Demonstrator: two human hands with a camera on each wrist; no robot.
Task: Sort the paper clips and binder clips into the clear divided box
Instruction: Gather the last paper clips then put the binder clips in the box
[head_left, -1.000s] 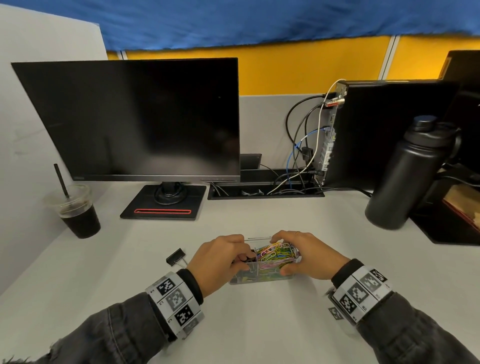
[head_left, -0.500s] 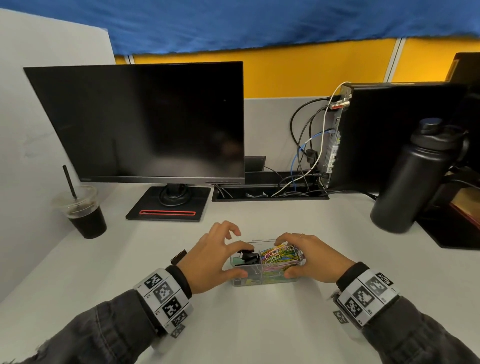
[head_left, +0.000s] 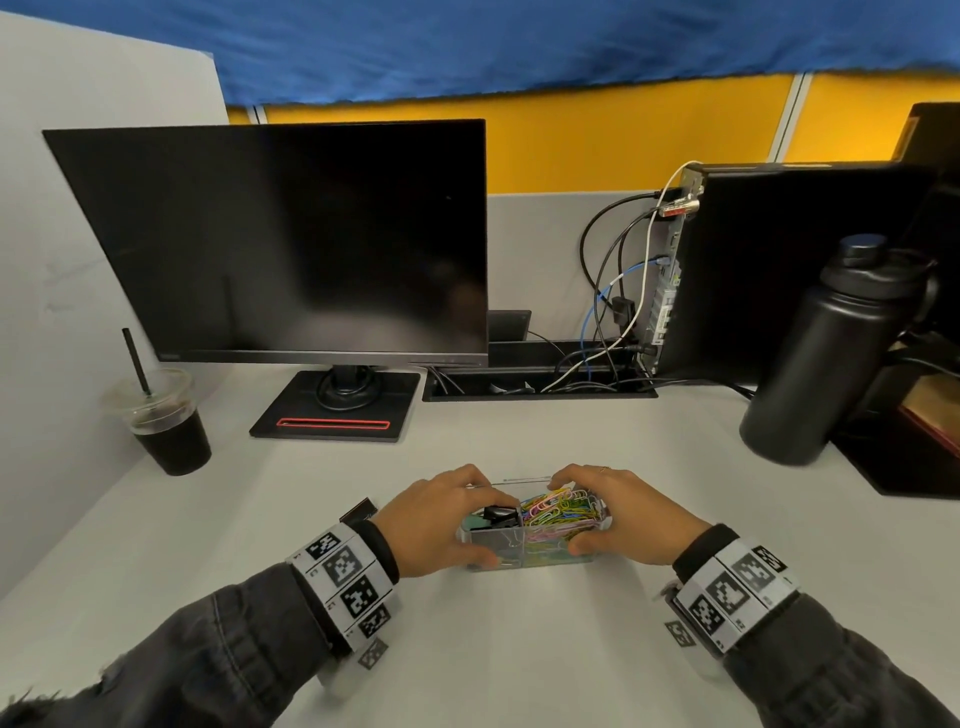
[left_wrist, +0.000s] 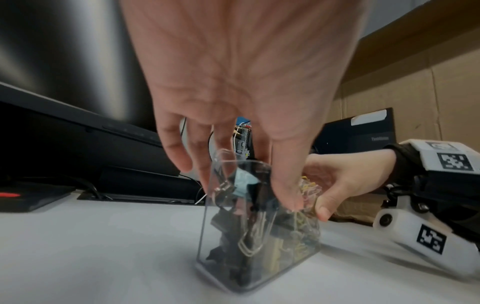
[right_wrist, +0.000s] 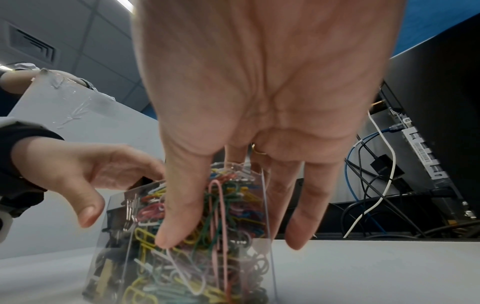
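The clear divided box (head_left: 519, 553) stands on the white desk in front of me. Its left compartment holds black binder clips (head_left: 500, 514); the right one is heaped with coloured paper clips (head_left: 561, 512). My left hand (head_left: 457, 519) grips the box's left end, thumb on the near wall and fingers over the far rim. My right hand (head_left: 602, 514) grips the right end the same way. In the left wrist view the binder clips (left_wrist: 233, 230) show through the wall; in the right wrist view the paper clips (right_wrist: 207, 236) do. One black binder clip (head_left: 358, 512) lies on the desk behind my left wrist, partly hidden.
A dark monitor (head_left: 291, 244) on its stand fills the back left. An iced coffee cup (head_left: 171, 421) with a straw is at the far left, and a black bottle (head_left: 821, 364) at the right. A computer (head_left: 779, 270) with cables stands behind it.
My left hand lifted its fingers out of the box's left compartment, spread them, then set them on the far rim. The right hand kept its hold on the box.
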